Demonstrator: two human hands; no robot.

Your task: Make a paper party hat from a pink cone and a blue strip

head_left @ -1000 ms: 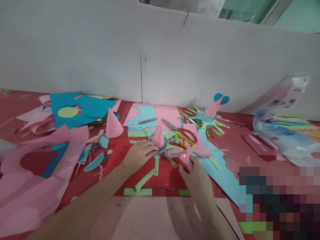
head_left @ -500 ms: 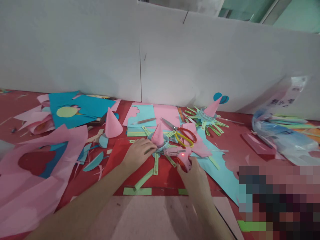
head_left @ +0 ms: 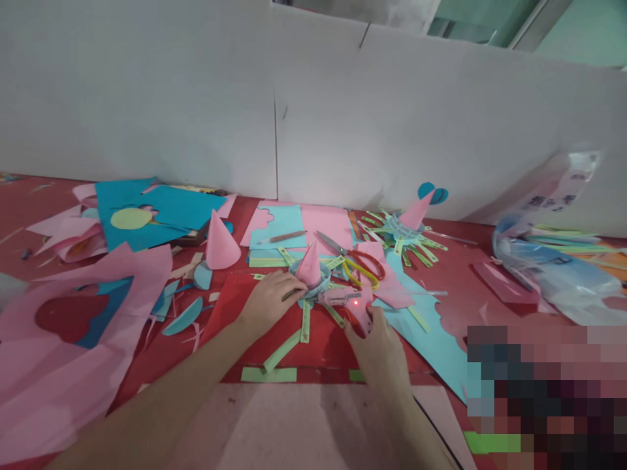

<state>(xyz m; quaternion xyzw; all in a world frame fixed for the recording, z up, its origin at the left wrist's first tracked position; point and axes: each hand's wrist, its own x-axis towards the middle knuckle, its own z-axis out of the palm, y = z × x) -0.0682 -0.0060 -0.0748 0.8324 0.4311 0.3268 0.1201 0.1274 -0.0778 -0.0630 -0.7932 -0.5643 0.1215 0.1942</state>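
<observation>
My left hand (head_left: 268,301) grips the near left side of a paper piece, its fingertips curled at the base of a pink paper cone (head_left: 310,266). The cone stands in a blue paper ring (head_left: 324,282), from which printed green strips (head_left: 305,321) fan out over red paper. Wrapped round the handle of a pink hot glue gun (head_left: 361,301) is my right hand (head_left: 379,344). The gun shows a red light, and its nozzle points left, close to the ring's near edge; I cannot tell whether it touches. A clear glue stick juts from its back.
Scissors (head_left: 365,261) with red and yellow handles lie just behind the glue gun, beside a pencil (head_left: 288,236). Another pink cone (head_left: 221,245) stands left. A similar strip-fringed piece (head_left: 406,225) sits at the back right, before a plastic bag (head_left: 553,267). Cut paper (head_left: 142,320) covers the left.
The glue gun and my right hand have shifted very slightly left, towards the ring. My left hand and the cone look nearly still.
</observation>
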